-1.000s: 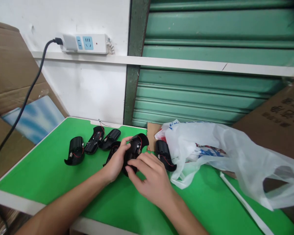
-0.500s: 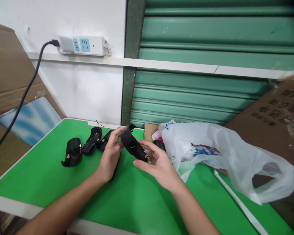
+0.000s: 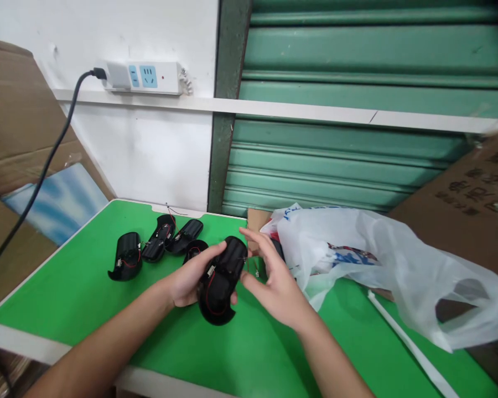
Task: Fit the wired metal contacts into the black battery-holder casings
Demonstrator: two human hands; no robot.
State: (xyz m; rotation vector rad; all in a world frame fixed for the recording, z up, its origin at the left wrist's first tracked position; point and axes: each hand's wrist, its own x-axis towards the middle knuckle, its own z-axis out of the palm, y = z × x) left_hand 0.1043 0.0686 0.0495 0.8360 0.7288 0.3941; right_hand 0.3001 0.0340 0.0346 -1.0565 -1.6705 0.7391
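Note:
My left hand (image 3: pixel 191 279) grips a black plastic housing (image 3: pixel 221 284) with a curved lower end, a red wire and a small white connector inside. Its hollow side faces me. Just to its right is my right hand (image 3: pixel 274 282), fingers apart; the fingertips are close to the housing's edge, and I cannot tell if they touch it. Several similar black housings lie behind and left on the green table, among them one at the far left (image 3: pixel 126 255), one beside it (image 3: pixel 160 240) and another (image 3: pixel 186 236). One more is partly hidden behind my left hand.
A white plastic bag (image 3: pixel 348 260) covers the table's right side, with a white strip (image 3: pixel 410 342) in front. Cardboard (image 3: pixel 460 204) stands at right and left. On the wall, a power strip (image 3: pixel 161 77) has a black cable (image 3: pixel 62 132) hanging down left. A green shutter (image 3: pixel 336 55) closes the back.
The housing has been lowered and turned so its wired hollow side faces me. My right hand has loosened from it and opened. The view has shifted slightly.

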